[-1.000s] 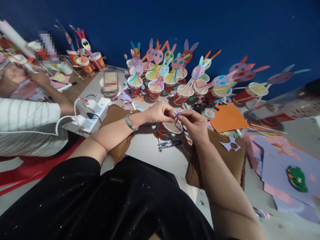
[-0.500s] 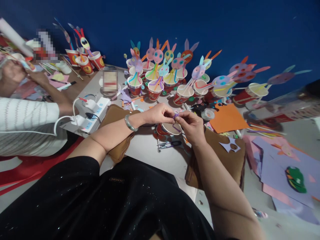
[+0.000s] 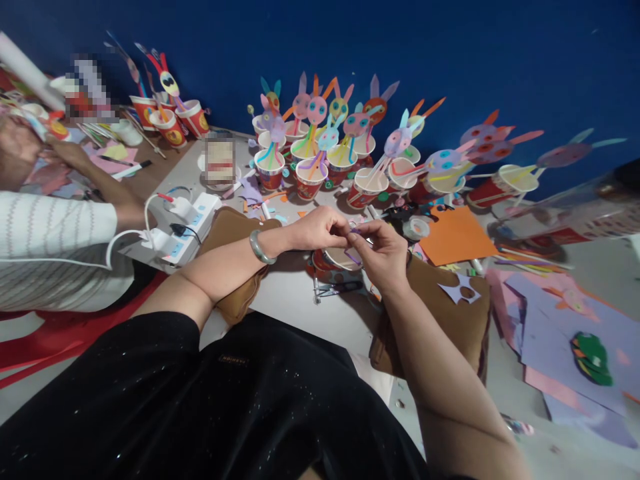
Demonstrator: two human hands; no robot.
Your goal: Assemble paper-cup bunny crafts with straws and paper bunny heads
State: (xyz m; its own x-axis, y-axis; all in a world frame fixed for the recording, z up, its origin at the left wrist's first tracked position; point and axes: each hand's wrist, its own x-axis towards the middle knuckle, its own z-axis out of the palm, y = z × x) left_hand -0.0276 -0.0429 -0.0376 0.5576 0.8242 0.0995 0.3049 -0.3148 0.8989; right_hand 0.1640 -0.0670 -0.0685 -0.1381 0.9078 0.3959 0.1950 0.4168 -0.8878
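Observation:
My left hand (image 3: 321,228) and my right hand (image 3: 385,256) meet above a red-and-white paper cup (image 3: 327,259). Thumbs and fingertips of both pinch a thin purple strip (image 3: 353,256), whose lower part hangs at the cup's opening. Most of the strip's upper part is hidden by my fingers, so its exact kind does not show. Small dark thread snips (image 3: 341,289) lie on the table just in front of the cup. Under my arms are brown cushions, one on the left (image 3: 227,230) and one on the right (image 3: 435,320).
Several paper cups (image 3: 311,179) with paper rabbit heads stand along the blue wall. A white power strip (image 3: 193,227) is at left, near a co-worker's sleeve (image 3: 55,223). Orange paper (image 3: 457,237), purple sheets (image 3: 560,333) and a clear bottle (image 3: 575,213) lie at right.
My fingertips shift slightly on the purple strip, both hands staying above the cup. At far left, the co-worker's hands move a little.

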